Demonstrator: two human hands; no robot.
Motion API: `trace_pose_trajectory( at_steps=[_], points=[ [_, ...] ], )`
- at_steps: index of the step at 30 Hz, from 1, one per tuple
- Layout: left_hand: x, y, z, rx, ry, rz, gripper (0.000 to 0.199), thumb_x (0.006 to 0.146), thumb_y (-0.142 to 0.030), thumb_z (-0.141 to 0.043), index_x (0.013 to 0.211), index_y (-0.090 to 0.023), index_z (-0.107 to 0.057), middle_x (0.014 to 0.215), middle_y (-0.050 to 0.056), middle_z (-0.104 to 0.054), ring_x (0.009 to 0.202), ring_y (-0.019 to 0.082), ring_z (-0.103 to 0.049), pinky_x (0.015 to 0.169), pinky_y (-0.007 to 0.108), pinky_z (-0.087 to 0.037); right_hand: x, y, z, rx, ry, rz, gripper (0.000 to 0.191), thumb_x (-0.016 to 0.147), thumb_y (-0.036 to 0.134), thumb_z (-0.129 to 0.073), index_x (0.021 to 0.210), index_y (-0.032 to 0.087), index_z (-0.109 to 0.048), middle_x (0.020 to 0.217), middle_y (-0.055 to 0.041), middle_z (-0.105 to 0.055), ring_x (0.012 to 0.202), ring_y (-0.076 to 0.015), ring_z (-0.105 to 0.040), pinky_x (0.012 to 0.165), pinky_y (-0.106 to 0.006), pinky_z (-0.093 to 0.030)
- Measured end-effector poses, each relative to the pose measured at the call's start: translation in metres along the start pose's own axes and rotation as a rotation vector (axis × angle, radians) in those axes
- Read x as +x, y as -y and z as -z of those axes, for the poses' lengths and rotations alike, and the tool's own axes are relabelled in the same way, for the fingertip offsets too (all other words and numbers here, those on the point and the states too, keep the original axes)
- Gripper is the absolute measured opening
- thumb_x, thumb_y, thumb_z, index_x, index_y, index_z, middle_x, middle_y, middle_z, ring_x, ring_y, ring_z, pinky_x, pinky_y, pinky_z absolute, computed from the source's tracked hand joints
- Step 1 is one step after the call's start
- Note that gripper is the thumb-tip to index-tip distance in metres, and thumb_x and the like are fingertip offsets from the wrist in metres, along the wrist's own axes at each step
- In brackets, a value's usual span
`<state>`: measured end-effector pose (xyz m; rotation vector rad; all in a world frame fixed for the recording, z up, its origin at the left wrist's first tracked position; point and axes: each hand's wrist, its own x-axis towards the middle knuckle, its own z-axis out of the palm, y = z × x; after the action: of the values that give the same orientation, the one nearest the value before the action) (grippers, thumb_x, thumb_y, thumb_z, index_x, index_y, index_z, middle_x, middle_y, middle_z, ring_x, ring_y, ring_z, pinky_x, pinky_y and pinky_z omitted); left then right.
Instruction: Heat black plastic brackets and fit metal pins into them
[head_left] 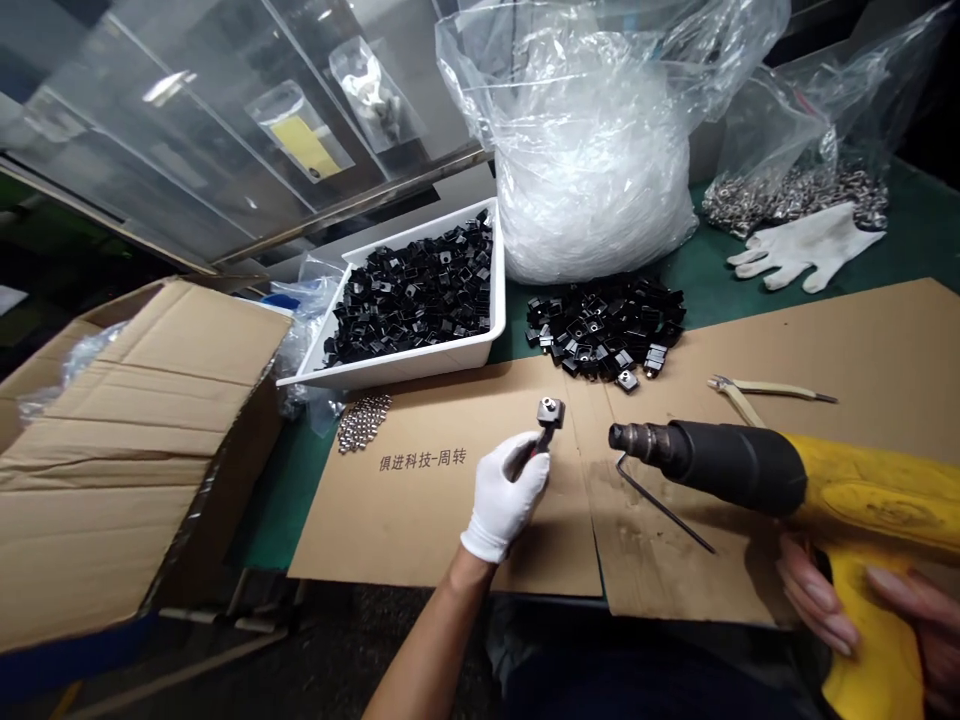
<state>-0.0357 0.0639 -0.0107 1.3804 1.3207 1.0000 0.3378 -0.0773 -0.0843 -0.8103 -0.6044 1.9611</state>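
Observation:
My left hand (504,495), in a white glove, is closed around a dark-handled tool (548,437). At its far end sits a small square block (550,412) with a shiny metal piece on top; whether the two are joined is hard to tell. My bare right hand (817,595) is wrapped around the grip of a yellow heat gun (877,490). The heat gun's nozzle (637,440) points left, toward the block but apart from it. Beneath the heat gun, a bent hex key (667,510) lies on the cardboard.
A white tray (420,355) holds many black parts; a loose pile of black parts (607,325) lies beside it. Small metal pieces (364,422) rest on cardboard. Pliers (780,390), a white glove (814,245), plastic bags (592,190) and a cardboard box (120,430) surround the work area.

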Motion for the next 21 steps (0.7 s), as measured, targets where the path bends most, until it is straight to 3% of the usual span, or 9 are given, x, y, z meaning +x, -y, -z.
trace_pose_trajectory(
  at_steps=[3, 7, 12, 17, 21],
  points=[
    [-0.005, 0.003, -0.006, 0.288, -0.077, -0.174, 0.029, 0.085, -0.033, -0.075, 0.11, -0.018, -0.074, 0.109, 0.01, -0.075, 0.1, 0.025, -0.069, 0.096, 0.036, -0.053, 0.002, 0.006, -0.01, -0.032, -0.081, 0.024, 0.044, 0.091, 0.059, -0.043, 0.093, 0.023, -0.068, 0.077, -0.01, -0.055, 0.058, -0.022, -0.046, 0.053, -0.039, -0.043],
    [-0.007, 0.007, -0.014, 0.412, -0.086, -0.279, 0.03, 0.082, -0.03, -0.076, 0.11, -0.019, -0.072, 0.107, 0.008, -0.076, 0.097, 0.023, -0.072, 0.095, 0.038, -0.057, 0.002, 0.022, -0.026, -0.109, -0.068, -0.013, 0.039, 0.094, 0.052, -0.045, 0.094, 0.021, -0.068, 0.078, -0.0104, -0.056, 0.063, -0.0231, -0.049, 0.06, -0.038, -0.047],
    [-0.006, 0.011, -0.016, 0.471, -0.092, -0.322, 0.031, 0.083, -0.029, -0.075, 0.112, -0.02, -0.07, 0.109, 0.007, -0.075, 0.099, 0.022, -0.072, 0.098, 0.039, -0.058, 0.004, 0.035, -0.034, -0.18, -0.01, -0.046, 0.038, 0.094, 0.052, -0.046, 0.094, 0.02, -0.067, 0.078, -0.0105, -0.057, 0.065, -0.0237, -0.051, 0.061, -0.039, -0.048],
    [-0.006, 0.013, -0.016, 0.505, -0.097, -0.354, 0.033, 0.082, -0.029, -0.077, 0.113, -0.019, -0.07, 0.109, 0.007, -0.075, 0.1, 0.022, -0.072, 0.098, 0.038, -0.058, 0.003, 0.034, -0.039, -0.1, -0.085, -0.021, 0.035, 0.093, 0.05, -0.051, 0.099, 0.02, -0.068, 0.079, -0.0091, -0.057, 0.063, -0.0215, -0.05, 0.058, -0.036, -0.047],
    [-0.005, 0.014, -0.015, 0.516, -0.098, -0.359, 0.033, 0.082, -0.029, -0.077, 0.113, -0.019, -0.07, 0.109, 0.007, -0.075, 0.1, 0.022, -0.072, 0.098, 0.039, -0.058, 0.005, 0.033, -0.042, -0.066, -0.094, -0.01, 0.037, 0.092, 0.052, -0.054, 0.093, 0.018, -0.069, 0.072, -0.0077, -0.056, 0.062, -0.0199, -0.05, 0.058, -0.034, -0.046]
  ],
)
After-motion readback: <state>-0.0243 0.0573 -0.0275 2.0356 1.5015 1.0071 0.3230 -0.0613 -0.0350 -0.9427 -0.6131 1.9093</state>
